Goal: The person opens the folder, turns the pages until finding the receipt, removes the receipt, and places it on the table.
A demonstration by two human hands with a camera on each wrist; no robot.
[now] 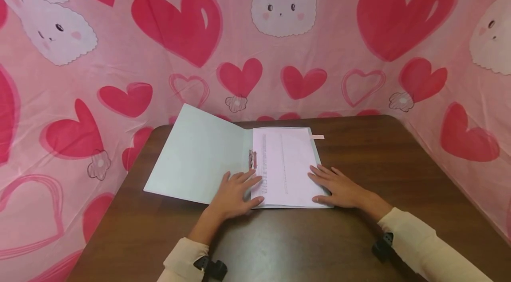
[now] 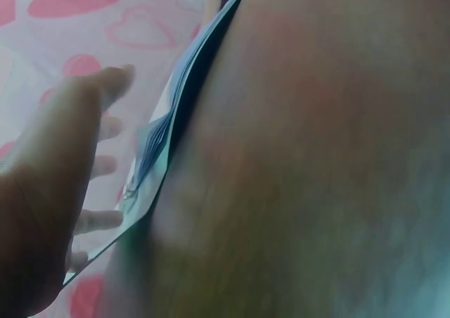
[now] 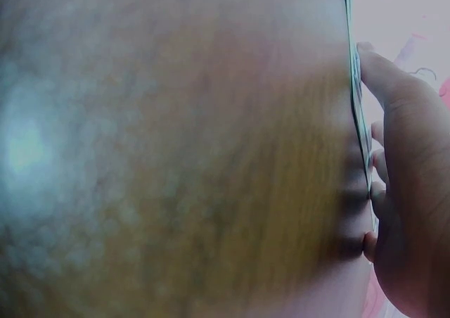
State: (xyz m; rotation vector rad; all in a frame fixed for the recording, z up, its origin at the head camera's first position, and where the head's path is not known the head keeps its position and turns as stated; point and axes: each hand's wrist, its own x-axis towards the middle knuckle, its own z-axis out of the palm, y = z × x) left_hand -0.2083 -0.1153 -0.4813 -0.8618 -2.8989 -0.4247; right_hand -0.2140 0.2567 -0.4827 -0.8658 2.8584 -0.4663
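Observation:
A pale green file folder (image 1: 199, 153) lies spread on the table, its cover turned to the left. On its right side sits a stack of white printed sheets (image 1: 295, 158), with a metal fastener (image 1: 251, 159) along the fold. My left hand (image 1: 235, 193) rests with spread fingers over the fold and the sheets' lower left. At the lower right edge of the stack, my right hand (image 1: 335, 186) lies with its fingers extended onto the paper. The left wrist view shows the layered page edges (image 2: 158, 138) beside the left thumb. Neither hand grips anything.
A pink tab (image 1: 317, 137) sticks out from the folder's upper right edge. The brown wooden table (image 1: 379, 149) extends around the folder. Behind and beside it hangs a pink cloth (image 1: 335, 42) with hearts and rabbits. Each wrist wears a black strapped camera.

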